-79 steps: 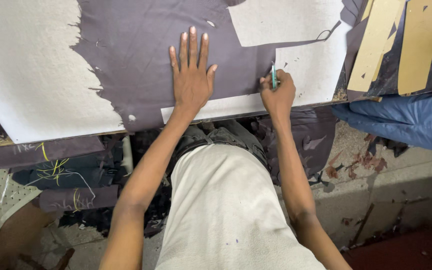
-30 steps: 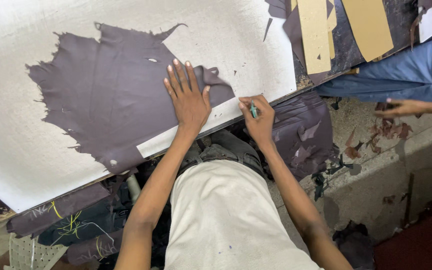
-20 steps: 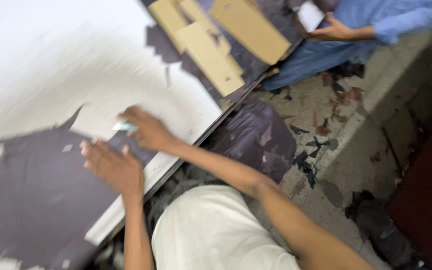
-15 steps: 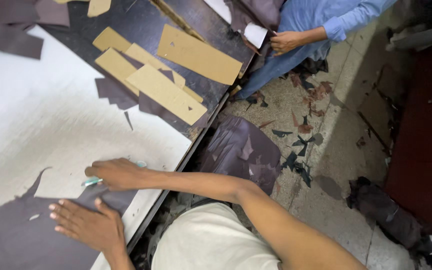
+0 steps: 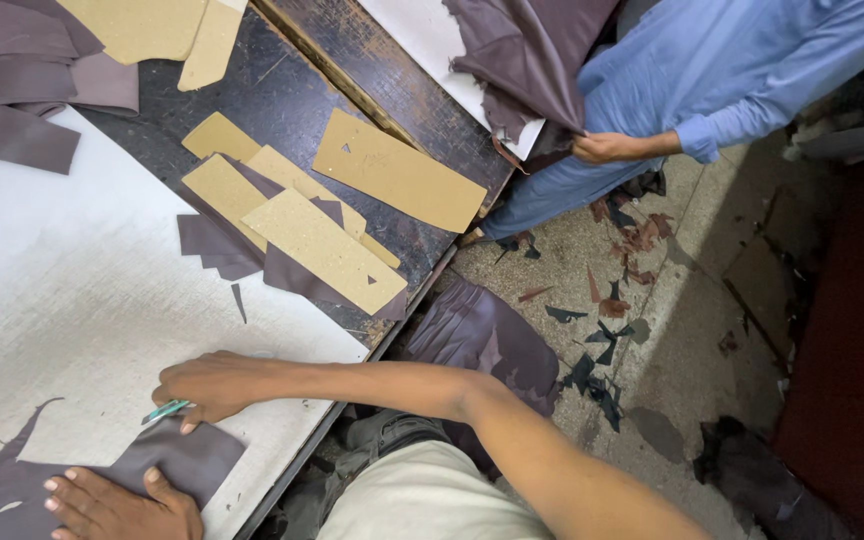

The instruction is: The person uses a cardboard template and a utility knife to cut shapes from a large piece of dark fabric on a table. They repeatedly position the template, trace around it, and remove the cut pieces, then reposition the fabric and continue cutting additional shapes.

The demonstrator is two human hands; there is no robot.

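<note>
While flat on ragged dark leather (image 5: 167, 460), left hand (image 5: 117, 505).

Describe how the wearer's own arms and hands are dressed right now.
Both hands are bare: no gloves, rings or watch show on the right hand or the left hand. The right forearm is uncovered up to the picture's edge, no sleeve showing. A pale, light-coloured shirt covers the torso.

I see a dark wooden worktop (image 5: 292, 90) carrying a white cutting board (image 5: 62, 290). Tan cardboard patterns (image 5: 397, 170) and brown leather pieces (image 5: 217, 245) lie on it. On the concrete floor (image 5: 672, 330) beside it, leather scraps (image 5: 602, 350) are scattered.
</note>
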